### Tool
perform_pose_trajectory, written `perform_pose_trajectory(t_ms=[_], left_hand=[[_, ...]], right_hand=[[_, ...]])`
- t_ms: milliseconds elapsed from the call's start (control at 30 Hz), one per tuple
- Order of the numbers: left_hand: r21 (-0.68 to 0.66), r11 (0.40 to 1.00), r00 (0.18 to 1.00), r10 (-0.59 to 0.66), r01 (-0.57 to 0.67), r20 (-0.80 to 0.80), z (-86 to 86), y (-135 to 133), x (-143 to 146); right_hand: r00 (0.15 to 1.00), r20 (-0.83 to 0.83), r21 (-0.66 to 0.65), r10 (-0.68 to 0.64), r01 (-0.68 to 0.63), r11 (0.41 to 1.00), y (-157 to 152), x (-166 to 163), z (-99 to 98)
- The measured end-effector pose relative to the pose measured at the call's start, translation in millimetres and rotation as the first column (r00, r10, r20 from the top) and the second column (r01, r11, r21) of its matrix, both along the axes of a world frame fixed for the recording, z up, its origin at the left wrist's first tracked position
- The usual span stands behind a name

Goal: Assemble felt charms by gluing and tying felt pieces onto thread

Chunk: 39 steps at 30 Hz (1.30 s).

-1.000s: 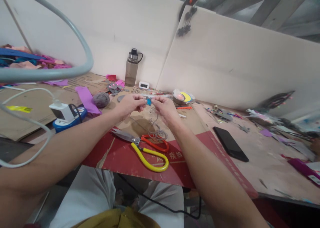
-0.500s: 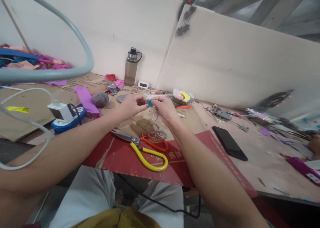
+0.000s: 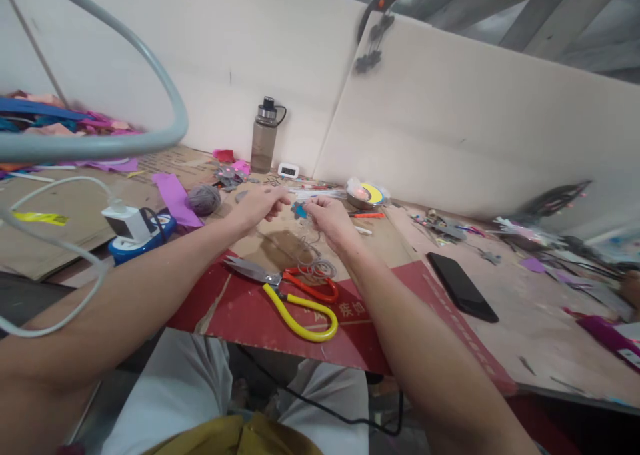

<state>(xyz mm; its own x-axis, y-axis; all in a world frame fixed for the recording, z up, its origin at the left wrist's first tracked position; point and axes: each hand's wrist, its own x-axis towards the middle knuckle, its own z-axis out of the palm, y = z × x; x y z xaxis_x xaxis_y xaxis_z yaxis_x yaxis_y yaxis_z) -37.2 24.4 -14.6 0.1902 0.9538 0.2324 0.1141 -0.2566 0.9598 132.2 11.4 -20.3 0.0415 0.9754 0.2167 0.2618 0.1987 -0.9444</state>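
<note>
**Blue and grey cutout (image 3: 299,210) gripped in the right hand (image 3: 320,214), its near edge hidden**

The small cutout is held above the worktop (image 3: 525,338), between the thumb and forefinger of the right hand, by which one side of it is covered. A blue middle and a grey, seemingly lobed rim are made out, but finer detail is too small to be read. The left hand (image 3: 265,205) is held just beside it, apart from the cutout, with the fingers loosely bent; whether anything is kept inside them cannot be told, since the palm is turned away. A grey disc (image 3: 241,196) is partly covered by the same hand.

Below the right hand, a loose coil of grey cord (image 3: 320,264) is laid partly over the red handle of the scissors (image 3: 273,280); the cord's upper end is lost near the fingers. The scissors are rested on red-printed cardboard (image 3: 240,312), whose lettering is interrupted by the yellow handle and the right forearm.

A blue power strip (image 3: 120,250) is seen beyond the left forearm, partly hidden by a white adapter (image 3: 129,223). The display of the small white clock (image 3: 288,170) cannot be read. A grey-blue tube (image 3: 173,95) and a purple object (image 3: 607,335) are cut off by the frame's edges.
</note>
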Motion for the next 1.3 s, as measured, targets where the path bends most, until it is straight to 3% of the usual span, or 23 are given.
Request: perform_pose_trajectory(t_ms=[133, 367, 567, 933, 1300], left_hand=[[0.117, 0.985, 0.982, -0.105, 0.124, -0.157, 1.6, -8, 4], [0.067, 0.987, 0.979, -0.135, 0.146, -0.153, -1.4, -9, 5], [0.017, 0.992, 0.983, -0.124, 0.128, -0.135, -3.4, -8, 7], [-0.087, 0.987, 0.983, -0.119, 0.132, 0.139, -1.4, -7, 7], [-0.078, 0.996, 0.988, -0.018, 0.031, 0.156, 3.3, -11, 8]], right_hand=[[0.964, 0.265, 0.089, -0.03, 0.006, 0.996, -5, 0, 3.3], [0.86, 0.492, 0.296, -0.135, -0.019, 0.955, -10, -1, 3.6], [0.863, 0.491, 0.313, -0.12, -0.046, 0.949, -5, -2, -0.2], [0.93, 0.364, 0.391, -0.054, -0.1, 0.915, -4, -3, -5.5], [0.91, 0.393, 0.494, -0.133, -0.087, 0.865, -8, -3, -4.6]])
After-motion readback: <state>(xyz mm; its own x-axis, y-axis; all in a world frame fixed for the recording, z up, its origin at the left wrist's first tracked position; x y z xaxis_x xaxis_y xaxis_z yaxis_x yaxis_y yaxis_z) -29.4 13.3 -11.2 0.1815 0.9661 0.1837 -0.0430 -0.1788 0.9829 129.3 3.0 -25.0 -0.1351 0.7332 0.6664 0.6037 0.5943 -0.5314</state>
